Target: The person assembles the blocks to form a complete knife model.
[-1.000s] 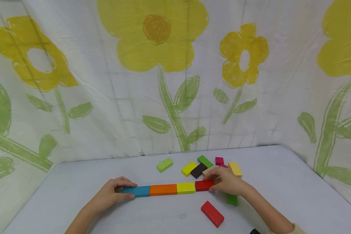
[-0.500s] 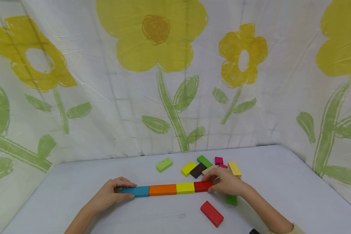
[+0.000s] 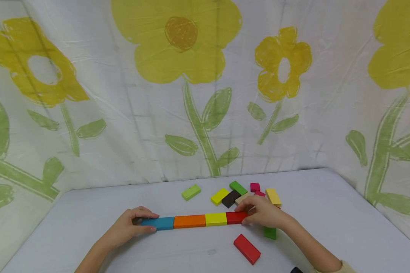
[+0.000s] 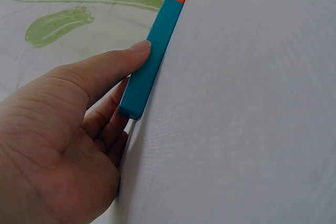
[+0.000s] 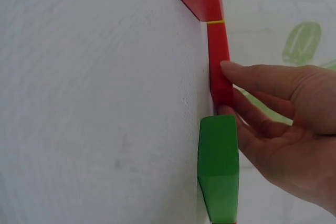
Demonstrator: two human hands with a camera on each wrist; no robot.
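Four colours of block lie end to end in a straight row on the table: a blue block (image 3: 164, 223), an orange block (image 3: 189, 221), a yellow block (image 3: 216, 219) and a red block (image 3: 235, 217). At the row's left end my left hand (image 3: 124, 227) pinches the blue block, thumb along its near side and fingers on the far side. My right hand (image 3: 264, 213) pinches the red block at the right end the same way. The left wrist view shows the thumb against the blue block (image 4: 152, 61); the right wrist view shows fingertips on the red block (image 5: 219, 66).
A loose red block (image 3: 247, 249) lies in front of the row. Under my right wrist is a green block (image 3: 270, 232). Behind the row are a light green block (image 3: 191, 192), a second yellow block (image 3: 220, 196), a dark brown block (image 3: 231, 198) and several others.
The red block in my right hand has moved slightly left, and the thin gap between it and the yellow block has closed. My left hand keeps its hold on the blue block.
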